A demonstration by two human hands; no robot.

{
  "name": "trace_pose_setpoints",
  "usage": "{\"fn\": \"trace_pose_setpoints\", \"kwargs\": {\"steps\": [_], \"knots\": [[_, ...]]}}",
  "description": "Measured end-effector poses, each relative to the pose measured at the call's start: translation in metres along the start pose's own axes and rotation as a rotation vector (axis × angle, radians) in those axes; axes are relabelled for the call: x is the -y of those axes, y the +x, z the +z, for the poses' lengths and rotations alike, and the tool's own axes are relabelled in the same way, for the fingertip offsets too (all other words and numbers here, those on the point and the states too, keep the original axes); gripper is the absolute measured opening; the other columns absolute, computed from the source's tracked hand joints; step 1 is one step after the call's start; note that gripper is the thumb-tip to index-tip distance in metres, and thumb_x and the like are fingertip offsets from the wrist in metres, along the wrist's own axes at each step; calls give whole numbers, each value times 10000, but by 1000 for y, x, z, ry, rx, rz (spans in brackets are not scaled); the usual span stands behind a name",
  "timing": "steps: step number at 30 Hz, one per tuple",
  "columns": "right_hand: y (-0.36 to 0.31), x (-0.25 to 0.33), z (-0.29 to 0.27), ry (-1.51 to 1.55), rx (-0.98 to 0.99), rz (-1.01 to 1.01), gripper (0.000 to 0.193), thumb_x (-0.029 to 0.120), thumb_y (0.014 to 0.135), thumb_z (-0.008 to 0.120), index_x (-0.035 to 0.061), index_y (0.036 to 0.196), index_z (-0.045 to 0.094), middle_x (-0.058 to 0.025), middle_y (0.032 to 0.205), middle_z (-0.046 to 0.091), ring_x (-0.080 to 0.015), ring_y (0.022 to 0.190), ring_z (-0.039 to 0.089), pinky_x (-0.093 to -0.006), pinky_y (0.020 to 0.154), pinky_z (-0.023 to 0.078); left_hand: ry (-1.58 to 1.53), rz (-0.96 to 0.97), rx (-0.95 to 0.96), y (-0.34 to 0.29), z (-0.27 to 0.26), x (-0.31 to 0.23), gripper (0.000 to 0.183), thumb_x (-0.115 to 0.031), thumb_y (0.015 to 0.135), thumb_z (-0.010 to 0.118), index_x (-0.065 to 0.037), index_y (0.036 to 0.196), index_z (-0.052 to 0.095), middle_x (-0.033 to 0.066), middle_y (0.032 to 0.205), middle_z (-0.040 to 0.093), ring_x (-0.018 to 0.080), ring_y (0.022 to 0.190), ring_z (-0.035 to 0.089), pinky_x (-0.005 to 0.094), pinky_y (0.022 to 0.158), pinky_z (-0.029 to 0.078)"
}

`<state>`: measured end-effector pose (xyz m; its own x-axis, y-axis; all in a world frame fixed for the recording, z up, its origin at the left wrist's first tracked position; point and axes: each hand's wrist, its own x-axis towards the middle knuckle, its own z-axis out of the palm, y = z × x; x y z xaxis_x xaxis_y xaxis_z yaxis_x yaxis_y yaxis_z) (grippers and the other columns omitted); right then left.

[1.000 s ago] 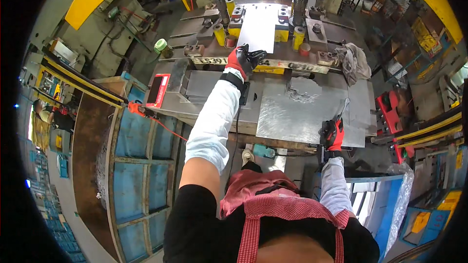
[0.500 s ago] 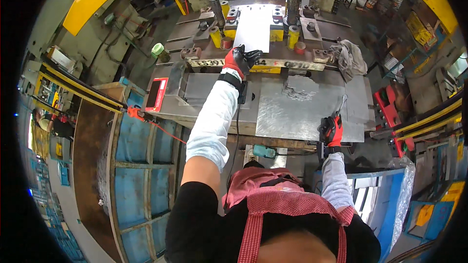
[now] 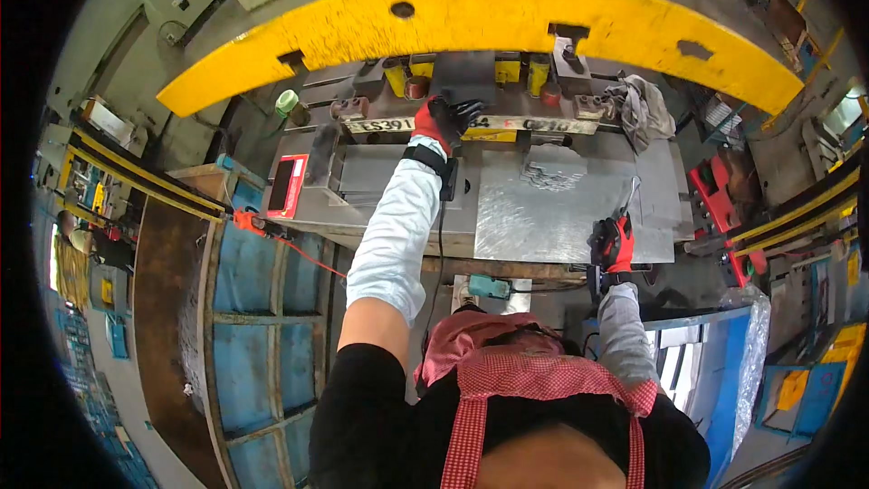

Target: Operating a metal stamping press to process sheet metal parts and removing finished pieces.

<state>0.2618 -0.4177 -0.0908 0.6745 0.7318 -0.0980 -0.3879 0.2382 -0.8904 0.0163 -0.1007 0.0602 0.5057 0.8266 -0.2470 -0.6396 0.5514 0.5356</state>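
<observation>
The yellow beam (image 3: 480,14) has been lowered, the tall posts are hidden by it, and the sheet (image 3: 464,79) is now darkened.

They wear 2 red-and-black gloves (image 3: 621,243), black wrist straps (image 3: 424,158), pale oversleeves (image 3: 389,244), a black top (image 3: 362,417) and red checked apron (image 3: 525,376)

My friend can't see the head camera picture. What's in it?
A person's gloved left hand is near a dark plate, with a wide yellow beam across the upper view. The gloved right hand holds a thin metal tool over a shiny metal sheet.
</observation>
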Motion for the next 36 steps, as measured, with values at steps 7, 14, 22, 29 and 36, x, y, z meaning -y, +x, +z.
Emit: {"fn": "trace_pose_setpoints", "kwargs": {"steps": [7, 14, 22, 29, 36], "knots": [[5, -6, -5, -101, 0, -3, 131, 173, 808, 536, 104, 837, 427, -30, 629, 477, -147, 503, 467, -301, 443, 409, -66, -47, 33, 11, -21, 1, 392, -240, 847, 384, -48, 1188, 381, 290, 1184, 426, 412, 1022, 493, 456, 852, 453], [3, -4, -4, -62, 5, 0, 134, 132, 787, 526, 72, 863, 434, -25, 614, 470, -117, 481, 458, -259, 424, 412, 52, 28, 7, 7, -8, 0, 366, -238, 869, 420, -30, 1168, 391, 251, 1013, 540, 387, 895, 569, 428, 720, 528], [3, -7, -3, 8, -60, 22, 133, 129, 795, 524, 92, 815, 398, -15, 582, 427, -112, 442, 409, -262, 392, 357, 76, 10, 42, 12, -9, 0, 326, -222, 898, 394, -17, 1150, 418, 276, 1032, 532, 392, 897, 566, 445, 743, 520], [2, 7, 18, -443, -43, -154, 211, 162, 808, 536, 62, 983, 474, -25, 605, 480, -117, 479, 457, -262, 422, 383, -5, -67, 54, 7, -9, -3, 389, -294, 886, 423, 16, 1120, 432, 260, 1000, 560, 360, 839, 590, 414, 735, 509], [45, 84, 206, -172, 487, -27, 351, 123, 815, 552, 52, 1148, 468, 49, 694, 434, -40, 595, 431, -191, 501, 361, 10, 13, 171, 1, -15, 2, 426, -313, 875, 430, 65, 1071, 432, 298, 953, 555, 387, 849, 580, 428, 770, 498]]}}
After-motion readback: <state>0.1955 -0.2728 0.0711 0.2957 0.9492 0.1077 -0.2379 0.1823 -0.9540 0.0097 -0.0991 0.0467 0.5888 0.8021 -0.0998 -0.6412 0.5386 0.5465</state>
